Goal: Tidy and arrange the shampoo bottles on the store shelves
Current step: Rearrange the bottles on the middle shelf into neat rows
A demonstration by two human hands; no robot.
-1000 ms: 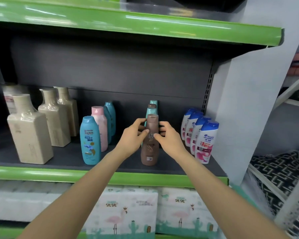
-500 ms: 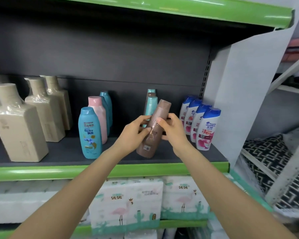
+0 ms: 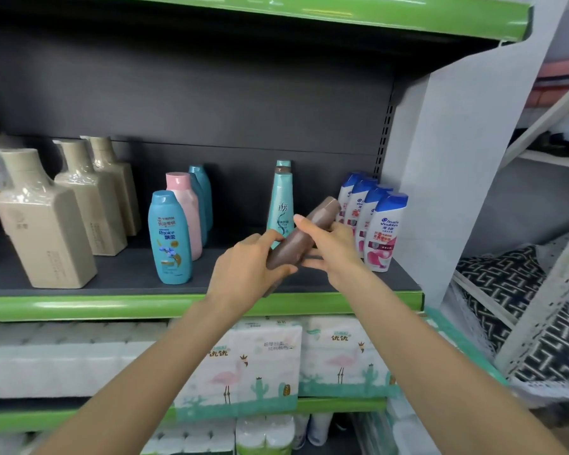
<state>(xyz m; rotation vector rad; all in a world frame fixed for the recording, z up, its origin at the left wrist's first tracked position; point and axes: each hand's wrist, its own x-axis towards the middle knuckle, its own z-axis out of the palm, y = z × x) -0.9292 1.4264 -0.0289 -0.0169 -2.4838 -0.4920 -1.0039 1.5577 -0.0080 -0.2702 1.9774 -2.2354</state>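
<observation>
A brown shampoo bottle is held in the air just above the dark shelf, tilted steeply with its cap up to the right. My left hand grips its lower end and my right hand grips its middle. Right behind it stands a teal tapered bottle with more of the kind behind. To the right is a row of white bottles with blue caps. To the left stand a blue bottle and a pink one.
Several large beige wrapped bottles fill the shelf's left part. A green-edged shelf hangs above. Tissue packs with flamingo prints sit on the lower shelf. A grey side panel closes the shelf on the right.
The brown bottle stood upright on the shelf a second ago; both hands have lifted it and tipped it over to the right, cap toward the white bottles.
</observation>
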